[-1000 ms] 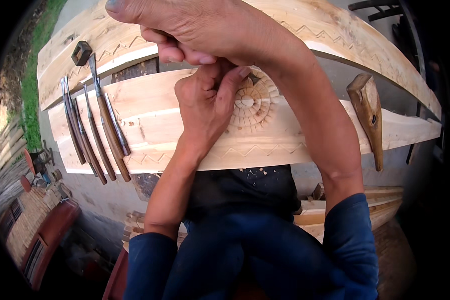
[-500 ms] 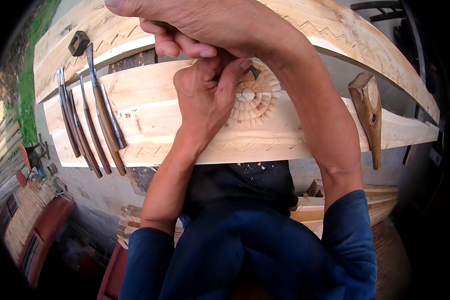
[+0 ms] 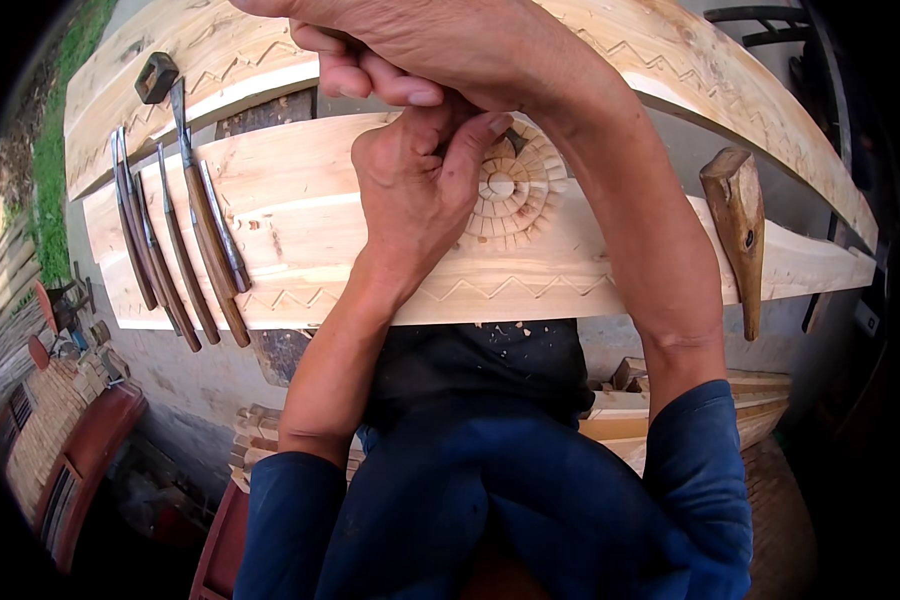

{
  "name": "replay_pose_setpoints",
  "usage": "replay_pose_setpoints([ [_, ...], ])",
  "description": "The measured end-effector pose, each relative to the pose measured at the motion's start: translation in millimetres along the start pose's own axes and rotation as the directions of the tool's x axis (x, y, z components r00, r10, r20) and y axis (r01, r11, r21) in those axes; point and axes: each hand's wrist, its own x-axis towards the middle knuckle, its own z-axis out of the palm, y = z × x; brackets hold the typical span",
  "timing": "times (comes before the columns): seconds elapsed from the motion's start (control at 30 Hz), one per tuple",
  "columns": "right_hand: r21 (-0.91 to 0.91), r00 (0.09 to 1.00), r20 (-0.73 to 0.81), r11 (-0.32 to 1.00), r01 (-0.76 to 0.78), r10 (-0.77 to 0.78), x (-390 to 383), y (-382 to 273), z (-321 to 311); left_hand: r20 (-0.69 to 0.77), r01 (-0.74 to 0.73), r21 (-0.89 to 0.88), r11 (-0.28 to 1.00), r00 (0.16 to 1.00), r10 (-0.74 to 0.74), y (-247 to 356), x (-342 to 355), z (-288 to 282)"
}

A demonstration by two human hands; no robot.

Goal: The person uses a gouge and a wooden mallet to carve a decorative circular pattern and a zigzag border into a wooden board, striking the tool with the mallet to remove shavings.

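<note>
A round carved rosette with rings of small cut segments (image 3: pixel 501 187) lies at the middle of a pale wooden board (image 3: pixel 300 220). My left hand (image 3: pixel 415 185) is closed low over the board, its thumb beside the short dark blade of a chisel (image 3: pixel 516 142) at the rosette's upper edge. Above it, my right hand (image 3: pixel 420 50) is bent over with curled fingers, close against the left fist. Between the two hands the chisel's handle is hidden. Zigzag lines are cut along the board's near edge.
Several chisels with wooden handles (image 3: pixel 185 240) lie side by side at the board's left. A wooden mallet (image 3: pixel 740 235) rests on the right. Behind is a second zigzag-carved board (image 3: pixel 650 60), with a dark hollow block (image 3: pixel 156 78) on its left part. Wood pieces (image 3: pixel 690 415) are stacked below.
Both hands have shifted very slightly to the right, staying together at the rosette's upper edge. The chisels and mallet stay where they were.
</note>
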Motion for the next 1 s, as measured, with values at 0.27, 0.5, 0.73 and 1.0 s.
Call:
replay_pose_setpoints([
  [0.27, -0.127, 0.989, -0.044, 0.983, 0.136, -0.142, -5, 7, 1, -0.008, 0.010, 0.007, 1.000, 1.000, -0.010, -3, -1, 0],
  [0.5, -0.048, 0.989, -0.062, 0.990, 0.131, -0.134, -1, 14, 10, -0.001, 0.031, -0.003, 1.000, 1.000, -0.031, -1, -1, -2],
  [0.73, -0.038, 0.991, -0.070, 0.993, 0.111, -0.114, 6, 16, 16, 0.016, 0.080, -0.009, 0.997, 0.997, -0.080, 8, 1, -7],
  [1.0, -0.092, 0.975, -0.210, 0.991, -0.097, 0.076, -2, -4, 16, 0.056, 0.131, -0.061, 0.990, 0.990, -0.127, 8, 4, -7],
])
